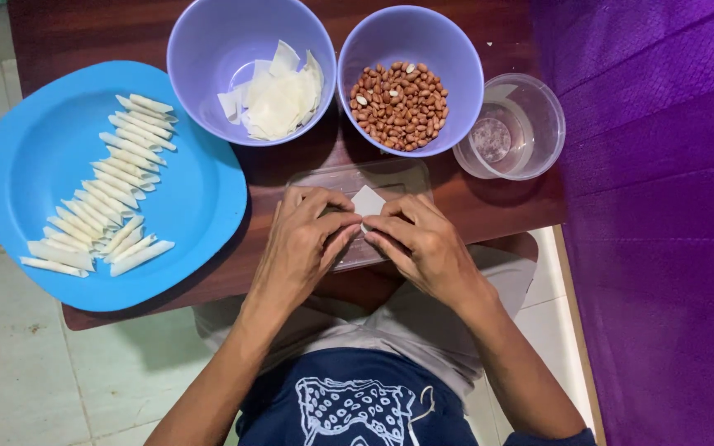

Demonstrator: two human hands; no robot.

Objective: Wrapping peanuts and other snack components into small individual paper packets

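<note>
Mid-frame: left hand (303, 244) & right hand (423, 244), fingers curled, pinch a small white wrapper square (368, 201) over a clear lid (349, 177). Looks thin, limp, tear-prone (prob. light); best held at edges w/ fingertips. Rolled pieces (105, 198) on blue plate (208, 206), left.

No packages, labels, signs or screens appear in this view; the containers on the surface are plain and unmarked, and nothing at any clock position carries a wrapper, tag or display.
</note>
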